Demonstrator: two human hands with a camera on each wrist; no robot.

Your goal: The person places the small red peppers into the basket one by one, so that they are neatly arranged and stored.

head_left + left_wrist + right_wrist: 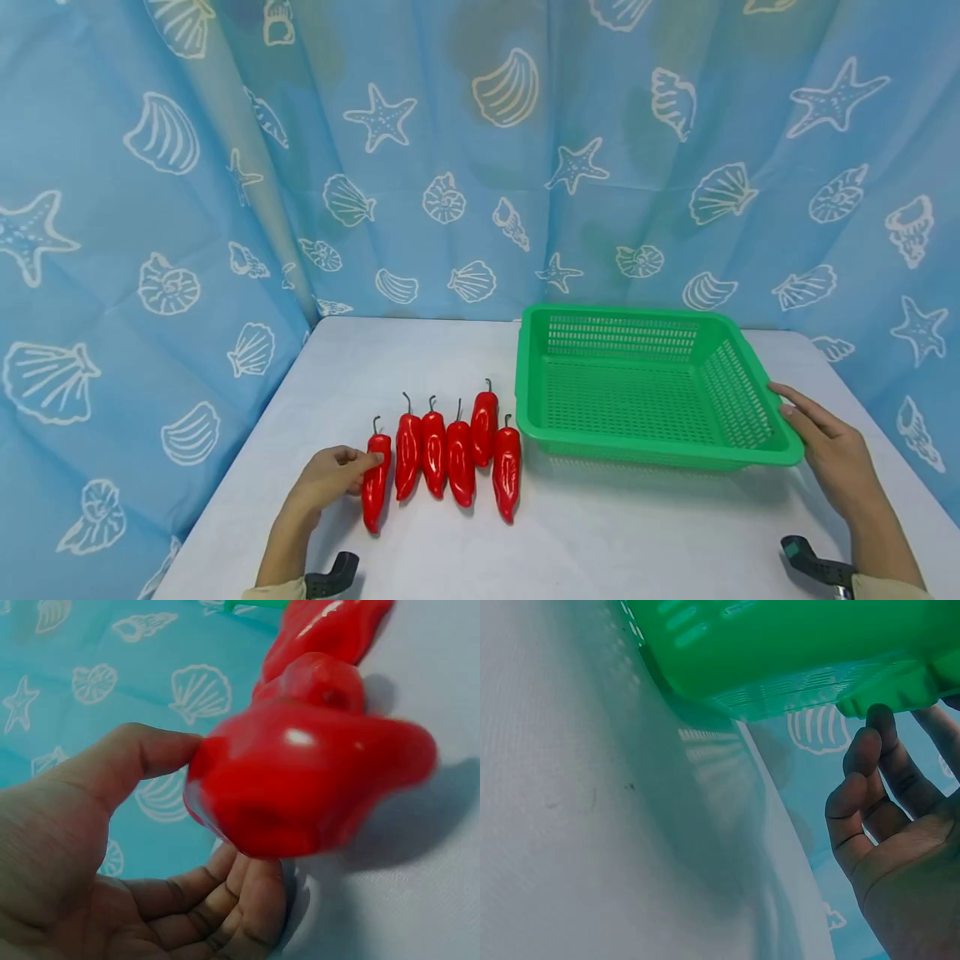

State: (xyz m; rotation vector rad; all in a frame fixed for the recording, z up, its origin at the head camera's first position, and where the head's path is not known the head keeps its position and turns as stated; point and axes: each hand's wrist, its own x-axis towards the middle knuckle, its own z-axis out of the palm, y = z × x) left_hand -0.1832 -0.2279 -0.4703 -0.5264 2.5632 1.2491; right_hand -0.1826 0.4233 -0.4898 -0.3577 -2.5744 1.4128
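My left hand (333, 475) pinches the leftmost red chili pepper (372, 492) between thumb and fingers. That pepper (300, 780) fills the middle of the left wrist view, with the thumb on its side and the other fingers curled below. Several more glossy red chili peppers (433, 454) lie in a row to its right, dark stems pointing away from me. A green plastic basket (660, 457) stands on the right of the table with nothing inside. My right hand (836, 454) holds its right rim; in the right wrist view the fingers (847, 799) curl under that edge.
A white cloth covers the table (600, 533). Behind and to the left hangs a blue curtain (450, 167) with white shells and starfish. Dark wrist camera mounts (333, 575) jut out beside both wrists.
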